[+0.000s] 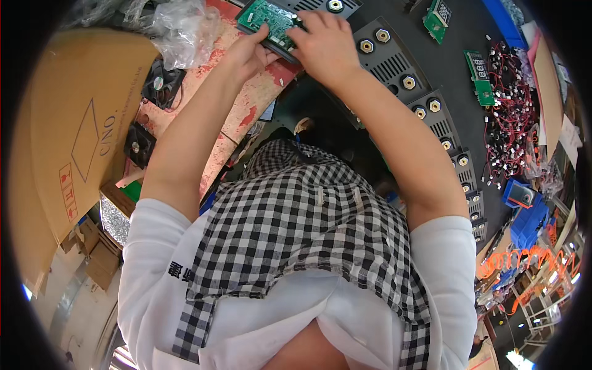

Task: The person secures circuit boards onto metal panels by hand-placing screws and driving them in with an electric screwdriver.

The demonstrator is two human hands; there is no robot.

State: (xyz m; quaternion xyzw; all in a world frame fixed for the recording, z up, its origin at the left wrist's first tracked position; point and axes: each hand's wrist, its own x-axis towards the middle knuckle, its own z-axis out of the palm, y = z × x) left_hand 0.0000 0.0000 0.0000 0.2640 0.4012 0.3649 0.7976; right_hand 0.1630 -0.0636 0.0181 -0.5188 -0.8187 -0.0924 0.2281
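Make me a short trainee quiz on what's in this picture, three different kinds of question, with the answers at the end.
1. Open question: what are the left hand and right hand handling?
2. True or false: a large cardboard box is on the person's left.
3. Choose one: the tangled red and black wires lie on the person's (a) left, (b) right, (c) both sides.

Key:
1. A green circuit board.
2. True.
3. b.
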